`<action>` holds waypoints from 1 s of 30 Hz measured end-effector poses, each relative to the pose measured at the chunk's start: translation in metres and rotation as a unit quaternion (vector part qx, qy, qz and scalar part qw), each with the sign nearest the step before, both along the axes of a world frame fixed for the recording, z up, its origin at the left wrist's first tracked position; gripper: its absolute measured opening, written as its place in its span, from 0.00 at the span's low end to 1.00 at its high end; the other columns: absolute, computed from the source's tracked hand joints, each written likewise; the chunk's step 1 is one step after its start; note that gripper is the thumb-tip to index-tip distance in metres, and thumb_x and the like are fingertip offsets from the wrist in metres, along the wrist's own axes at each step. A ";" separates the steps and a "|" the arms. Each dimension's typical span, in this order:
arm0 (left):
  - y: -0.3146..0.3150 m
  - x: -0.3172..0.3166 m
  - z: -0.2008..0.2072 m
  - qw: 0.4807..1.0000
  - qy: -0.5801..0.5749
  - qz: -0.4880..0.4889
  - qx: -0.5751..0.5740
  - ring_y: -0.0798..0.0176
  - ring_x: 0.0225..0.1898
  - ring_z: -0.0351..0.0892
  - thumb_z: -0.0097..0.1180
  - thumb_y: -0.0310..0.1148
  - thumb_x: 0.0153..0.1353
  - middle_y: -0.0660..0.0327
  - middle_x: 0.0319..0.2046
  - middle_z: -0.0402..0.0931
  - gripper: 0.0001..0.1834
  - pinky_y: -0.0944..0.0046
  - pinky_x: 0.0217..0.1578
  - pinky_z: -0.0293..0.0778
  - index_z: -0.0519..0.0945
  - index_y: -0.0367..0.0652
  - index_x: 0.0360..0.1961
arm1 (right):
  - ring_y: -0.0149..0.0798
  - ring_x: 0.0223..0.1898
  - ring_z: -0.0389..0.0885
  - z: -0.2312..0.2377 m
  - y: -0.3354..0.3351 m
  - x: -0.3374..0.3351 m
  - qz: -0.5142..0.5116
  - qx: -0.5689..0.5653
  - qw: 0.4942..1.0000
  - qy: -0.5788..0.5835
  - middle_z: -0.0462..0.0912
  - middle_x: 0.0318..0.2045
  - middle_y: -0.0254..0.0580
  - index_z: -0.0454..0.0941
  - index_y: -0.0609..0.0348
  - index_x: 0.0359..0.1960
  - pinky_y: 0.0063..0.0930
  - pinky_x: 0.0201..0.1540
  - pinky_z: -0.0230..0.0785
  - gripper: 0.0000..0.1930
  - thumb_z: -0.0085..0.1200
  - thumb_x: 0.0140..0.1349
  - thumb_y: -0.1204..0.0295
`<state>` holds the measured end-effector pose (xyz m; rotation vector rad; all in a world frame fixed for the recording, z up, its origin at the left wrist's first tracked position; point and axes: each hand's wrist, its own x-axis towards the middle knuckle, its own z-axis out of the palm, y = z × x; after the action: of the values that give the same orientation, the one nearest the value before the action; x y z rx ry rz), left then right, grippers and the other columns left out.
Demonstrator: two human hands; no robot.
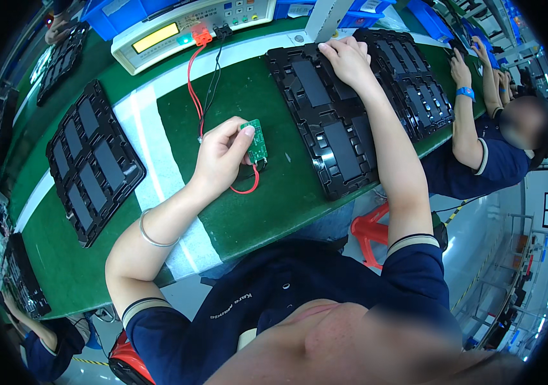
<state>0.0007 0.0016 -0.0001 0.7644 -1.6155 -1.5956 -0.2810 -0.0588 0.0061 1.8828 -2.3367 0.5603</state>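
My left hand (218,156) pinches a small green circuit board (256,142) between thumb and fingers, above the green mat. A red wire (253,187) loops down from the board's lower end. My right hand (349,62) reaches to the far end of a black plastic tray (320,136) with dark grey rectangular panels. Its fingers are curled down into that end of the tray; what they hold, if anything, is hidden.
A cream bench meter (187,32) with a yellow display stands at the back, red and black leads (192,83) hanging from it. Black trays lie left (96,160) and right (412,80). A co-worker (479,147) sits at right, near a red stool (371,232).
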 end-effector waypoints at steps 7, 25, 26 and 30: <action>0.001 0.000 -0.001 1.000 0.006 0.005 -0.002 0.77 0.16 0.66 0.44 0.31 0.59 0.67 0.16 0.66 0.09 0.78 0.17 0.62 0.70 0.36 0.26 | 0.44 0.31 0.73 0.020 -0.004 -0.004 0.048 0.014 0.977 -0.209 0.75 0.26 0.43 0.71 0.60 0.26 0.30 0.36 0.63 0.22 0.43 0.54 0.50; -0.001 0.001 0.000 0.997 0.056 0.043 0.019 0.78 0.18 0.65 0.43 0.32 0.59 0.68 0.17 0.66 0.09 0.78 0.18 0.62 0.71 0.37 0.28 | 0.27 0.30 0.68 0.031 0.057 0.106 0.278 0.152 0.649 -0.692 0.69 0.27 0.35 0.62 0.56 0.38 0.19 0.35 0.62 0.14 0.51 0.50 0.79; -0.001 0.001 0.000 0.997 0.055 0.050 0.024 0.78 0.18 0.65 0.43 0.32 0.59 0.68 0.17 0.66 0.09 0.78 0.18 0.62 0.71 0.37 0.28 | 0.26 0.30 0.68 0.029 0.059 0.109 0.273 0.140 0.661 -0.685 0.68 0.27 0.34 0.62 0.56 0.38 0.19 0.36 0.61 0.14 0.51 0.50 0.80; -0.001 0.001 0.001 0.997 0.061 0.040 0.038 0.78 0.19 0.65 0.42 0.32 0.60 0.68 0.19 0.66 0.09 0.78 0.19 0.63 0.70 0.38 0.28 | 0.25 0.35 0.65 0.023 0.061 0.116 0.308 0.122 0.714 -0.617 0.66 0.31 0.33 0.61 0.57 0.37 0.19 0.41 0.59 0.15 0.52 0.48 0.81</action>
<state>0.0019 0.0002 0.0006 0.7458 -1.4273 -1.6225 -0.1645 0.0025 0.0293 3.0171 -2.1541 2.2914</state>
